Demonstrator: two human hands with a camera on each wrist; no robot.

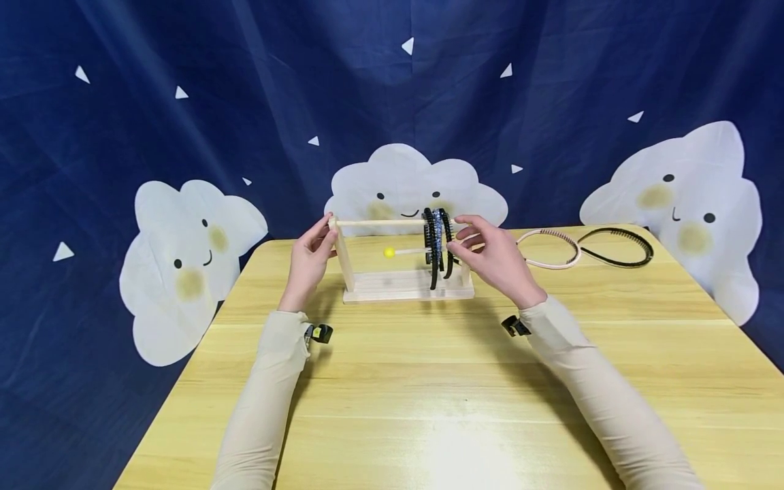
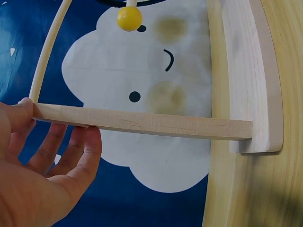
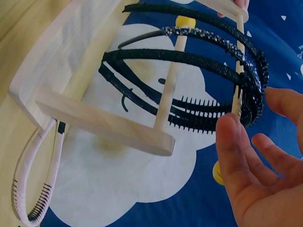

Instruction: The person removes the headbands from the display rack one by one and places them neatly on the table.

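Observation:
A pale wooden stand has two uprights, a top rod and a lower peg tipped with a yellow ball. My left hand grips the top of its left upright, thumb on one side and fingers on the other. Three headbands hang on the top rod towards its right end: a black headband, a glittery headband and another black headband. Beside them is my right hand, thumb and index finger spread apart at the edge of the bands. Any firm pinch is not visible.
A light pink headband and a black headband lie on the wooden table, right of the stand. Behind the table hangs a dark blue curtain with cloud faces.

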